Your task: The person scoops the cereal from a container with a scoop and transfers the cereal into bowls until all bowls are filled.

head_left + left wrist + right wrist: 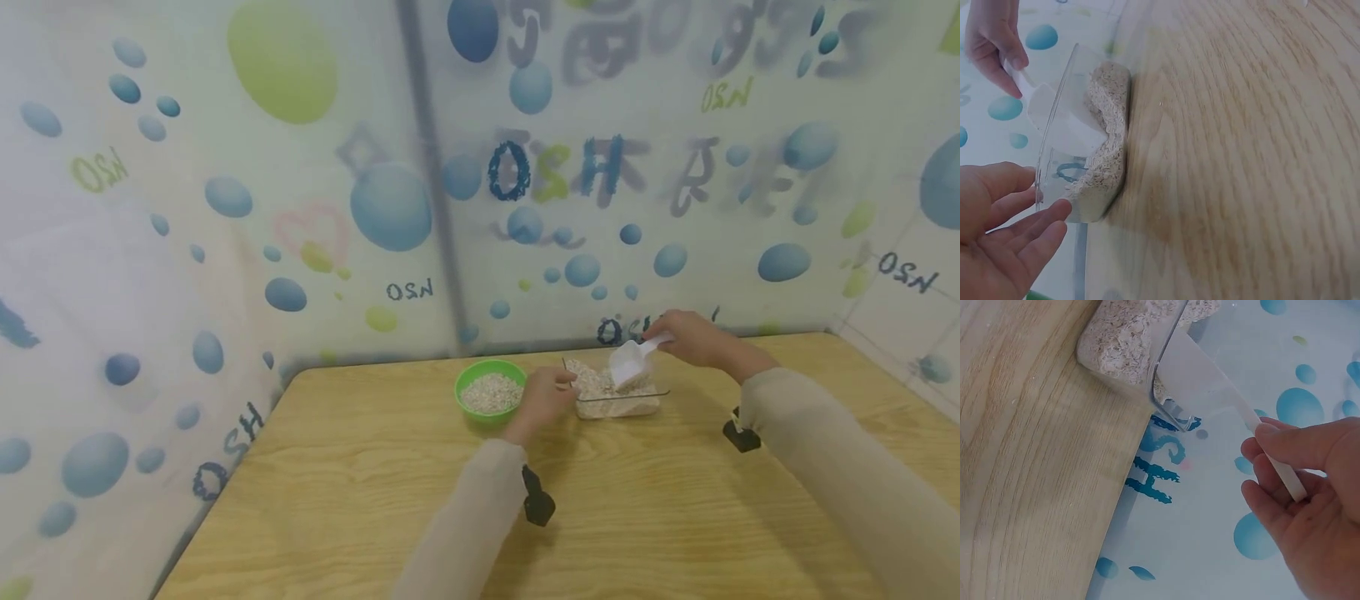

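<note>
A clear rectangular container (617,407) of pale flakes, probably oats, stands on the table. My left hand (545,398) holds its near-left end, fingertips at the rim in the left wrist view. In my right hand (1313,487) is the handle of a white scoop (628,363), pinched between thumb and fingers. The scoop tilts down into the container, its front edge in the flakes (1107,162). Left of the container, beside my left hand, sits a green bowl (491,367) with similar flakes in it.
The wooden table (360,467) ends at a wall sheet (337,275) printed with blue and green bubbles, close behind the container and bowl. Black devices are strapped at both wrists, one under the left sleeve (468,517).
</note>
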Tool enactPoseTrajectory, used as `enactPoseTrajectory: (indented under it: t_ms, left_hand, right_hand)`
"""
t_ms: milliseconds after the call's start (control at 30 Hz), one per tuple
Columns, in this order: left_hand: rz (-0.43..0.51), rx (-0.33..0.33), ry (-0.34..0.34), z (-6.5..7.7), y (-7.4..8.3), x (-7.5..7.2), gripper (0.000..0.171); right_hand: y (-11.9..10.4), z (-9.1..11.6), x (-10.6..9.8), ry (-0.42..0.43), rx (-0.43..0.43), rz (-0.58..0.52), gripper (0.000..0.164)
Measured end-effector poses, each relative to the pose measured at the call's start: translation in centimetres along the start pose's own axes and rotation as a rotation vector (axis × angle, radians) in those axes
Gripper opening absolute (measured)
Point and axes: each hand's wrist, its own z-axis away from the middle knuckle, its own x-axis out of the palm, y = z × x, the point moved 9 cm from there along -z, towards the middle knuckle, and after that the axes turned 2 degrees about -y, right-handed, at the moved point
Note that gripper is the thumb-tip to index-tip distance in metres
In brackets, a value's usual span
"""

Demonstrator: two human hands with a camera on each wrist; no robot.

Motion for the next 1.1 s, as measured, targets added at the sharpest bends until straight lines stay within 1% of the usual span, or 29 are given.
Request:
enactPoseTrajectory:
  t_ms: [133,300,500,700,833,1000,1100]
  left_hand:
    - [0.004,-0.001,0.019,-0.1,0.1,0.0,0.028]
    - [0.014,-0.017,0.011,-0.1,0.3,-0.1,0.028]
    - [0.021,-0.047,-0.008,-0.1,0.4,-0.1,0.028]
    - [0.011,-0.035,-0.013,-0.1,0.3,-0.1,0.028]
    - [0.001,-0.035,-0.012,-0.2,0.1,-0.1,0.027]
    - [-0.012,-0.041,-0.016,-0.3,0.0,-0.2,0.027]
    - [-0.018,-0.054,-0.023,-0.2,0.1,-0.2,0.027]
  right_hand:
    - [0.2,-0.5,0.3,-0.036,0.027,0.000,0.022]
    - [0.6,-1.0,0.6,-0.080,0.040,-0.016,0.023]
    - [1.2,-1.5,1.2,-0.068,0.013,-0.060,0.022]
    - [1.2,-2.0,2.0,-0.070,-0.017,-0.117,0.023]
    - [0.9,-2.3,2.4,-0.073,-0.034,-0.128,0.024]
    - [0.7,-2.3,3.2,-0.077,-0.016,-0.150,0.025]
    - [0.4,-2.3,3.6,-0.065,-0.006,-0.167,0.024]
